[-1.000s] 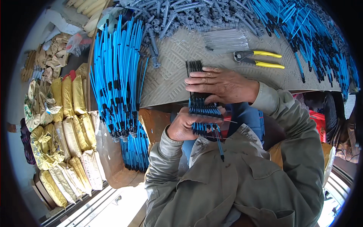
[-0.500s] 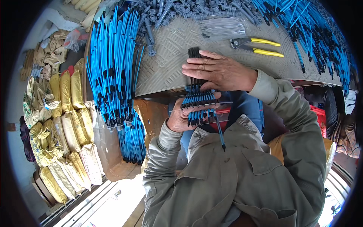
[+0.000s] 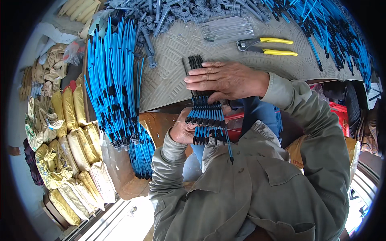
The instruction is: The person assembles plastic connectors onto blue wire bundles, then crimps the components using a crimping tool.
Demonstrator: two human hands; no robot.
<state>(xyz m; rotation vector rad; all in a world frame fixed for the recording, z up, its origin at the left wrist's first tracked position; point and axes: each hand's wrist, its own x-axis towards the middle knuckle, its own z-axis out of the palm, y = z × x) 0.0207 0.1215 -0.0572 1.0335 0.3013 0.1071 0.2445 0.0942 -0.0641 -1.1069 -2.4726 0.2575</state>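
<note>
A row of thin blue tubes with black fittings (image 3: 205, 117) is held side by side over my lap at the table's near edge. My left hand (image 3: 181, 131) is closed around the row from the left and below; most of its fingers are hidden by the tubes. Flat across the long black ends of the tubes (image 3: 196, 61) lies my right hand (image 3: 231, 81), its fingers stretched out and its thumb on the near side. A thin straight wire (image 3: 179, 121) sticks out past the left side of the row. One tube (image 3: 229, 150) hangs lower than the others.
Cutting pliers with yellow handles (image 3: 277, 52) and a bundle of thin wires (image 3: 228, 29) lie on the table (image 3: 169, 84). Grey plastic fittings (image 3: 185, 12) are heaped at the back. Blue tubes are piled left (image 3: 114, 80) and right (image 3: 333, 36). Yellow bags (image 3: 72, 152) stand stacked at left.
The whole view has shifted slightly. Both hands and the tube row are a little farther left, and the fingers of my left hand that showed across the row are now mostly hidden.
</note>
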